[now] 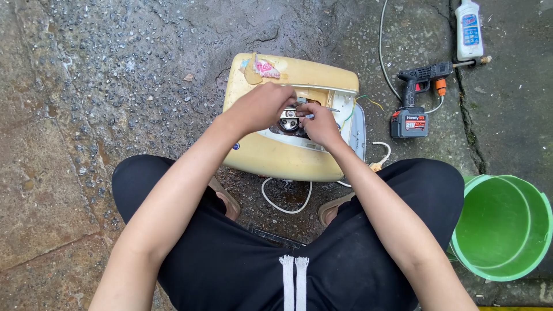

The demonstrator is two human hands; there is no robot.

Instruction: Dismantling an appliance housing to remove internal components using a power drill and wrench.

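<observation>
Head cam: your yellowed appliance casing (288, 151) lies on the wet concrete ground (115, 69) between your knees, panel off, and both hands are in the opening over the round metal fitting (288, 122). Left hand (260, 106) is curled over the top of it, fingers bent — can't tell what it grips, if anything. Right hand (318, 122) is pinched shut on a thin tool (329, 109), prob. a screwdriver, tip at the fitting. Looks like you're mid-way w/ loosening or fixing sth at that fitting; next move needs a steady tip & the casing held from sliding. White cable (285, 203) loops by your feet. Further right — cordless spray gun (416, 98) w/ hose, white bottle (469, 29), green bucket (504, 227).
</observation>
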